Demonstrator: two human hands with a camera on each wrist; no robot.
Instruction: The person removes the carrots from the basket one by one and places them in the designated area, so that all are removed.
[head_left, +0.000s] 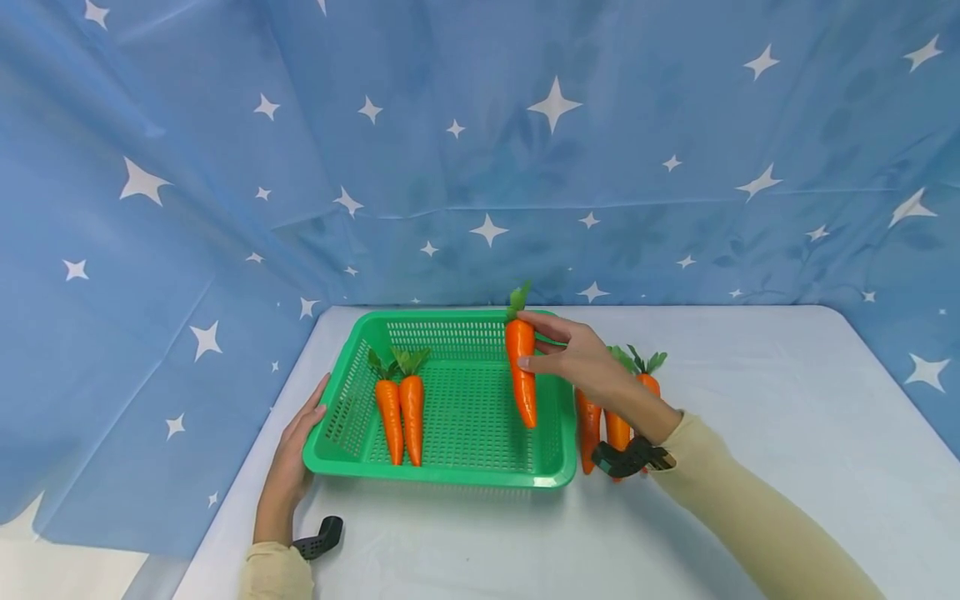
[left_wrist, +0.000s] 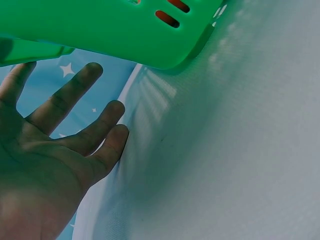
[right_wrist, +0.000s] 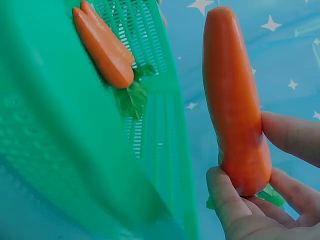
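Note:
My right hand pinches an orange carrot near its leafy top, over the right part of a green plastic basket. In the right wrist view the thumb and fingers press the thick end of this carrot, and its tip points away from the palm. Inside the basket, at the left, two carrots lie side by side, leaves toward the far wall. My left hand is at the basket's left side, thumb by the rim. Its fingers are spread and extended in the left wrist view.
Several more carrots lie on the white table just right of the basket, partly hidden by my right forearm. A blue curtain with white stars hangs behind the table and along its left side. Each wrist wears a black device.

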